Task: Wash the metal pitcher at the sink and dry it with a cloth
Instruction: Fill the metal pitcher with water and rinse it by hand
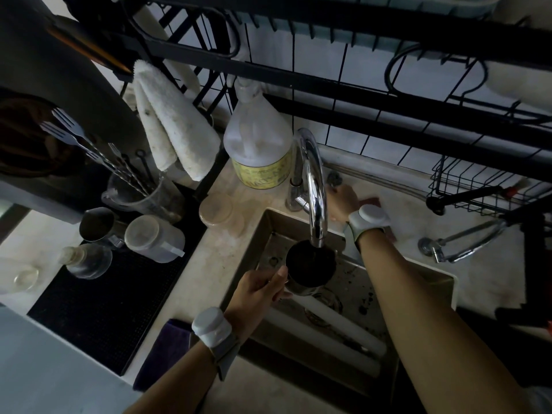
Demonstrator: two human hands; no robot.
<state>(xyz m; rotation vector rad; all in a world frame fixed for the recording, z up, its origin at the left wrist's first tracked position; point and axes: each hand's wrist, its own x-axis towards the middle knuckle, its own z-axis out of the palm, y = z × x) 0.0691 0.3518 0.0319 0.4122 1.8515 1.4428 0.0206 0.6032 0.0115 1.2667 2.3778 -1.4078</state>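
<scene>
My left hand (259, 289) grips the metal pitcher (310, 268) by its side and holds it upright over the steel sink (352, 294), its dark mouth right under the chrome tap spout (315, 198). My right hand (343, 201) reaches behind the spout onto the tap's handle at the back counter; the fingers are partly hidden by the spout. A white cloth (171, 127) hangs from the black rack at upper left. A dark purple cloth (167, 351) lies on the counter's front edge beside my left wrist.
A large white jug (258, 144) stands behind the tap. Left of the sink, a black mat (113, 312) carries a second metal pitcher (97, 224), jars, glasses and a measuring cup of forks. A black dish rack (358, 94) overhangs; a wire basket (478, 189) hangs right.
</scene>
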